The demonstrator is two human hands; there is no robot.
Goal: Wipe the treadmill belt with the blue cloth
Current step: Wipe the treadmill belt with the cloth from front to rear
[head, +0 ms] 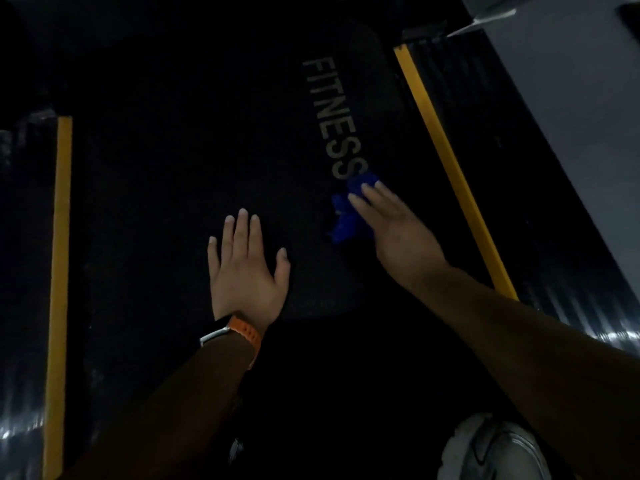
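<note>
Here, in the dim head view, the dark treadmill belt (173,168) fills the middle of the frame between two yellow stripes, one at the left (60,271) and one slanting down the right (446,157). The blue cloth (343,223) lies bunched on the belt just right of centre, touching the last letter of the grey "FITNESS" lettering (334,119). The right hand (398,233) rests on the cloth, its fingers straight and flat, not curled round it. The left hand (247,271) lies palm down on the belt beside it, fingers spread and holding nothing, with an orange-strapped watch (239,336) on the wrist. A white shoe (491,452) shows at the lower right.
</note>
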